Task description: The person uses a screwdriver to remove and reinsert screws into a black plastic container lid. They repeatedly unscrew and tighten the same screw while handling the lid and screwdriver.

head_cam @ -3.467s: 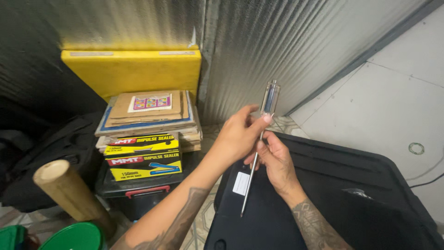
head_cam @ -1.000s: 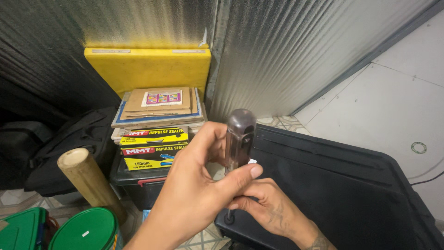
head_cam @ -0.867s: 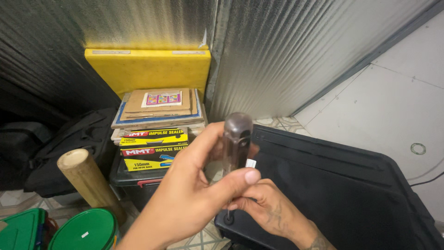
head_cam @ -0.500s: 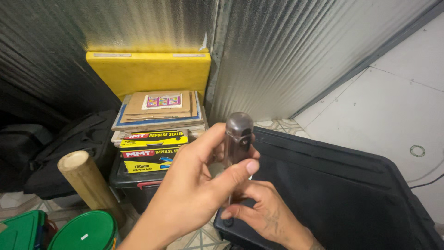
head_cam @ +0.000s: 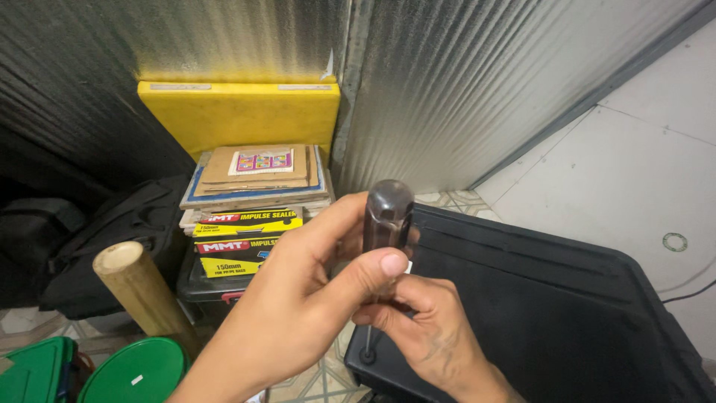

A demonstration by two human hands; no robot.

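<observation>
Screwdriver (head_cam: 387, 216) stands near-vertical, handle up toward cam, tip down at bin lid's (head_cam: 567, 313) near-left corner. Left hand (head_cam: 298, 313) grips handle; right hand (head_cam: 425, 336), lower, pinches shaft.

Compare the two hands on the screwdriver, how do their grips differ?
The left hand wraps the dark screwdriver handle high up, thumb across its front; the right hand pinches lower, around the shaft, fingers curled. The left hand sits nearer the camera. Both are bare and grip the same tool.
</observation>
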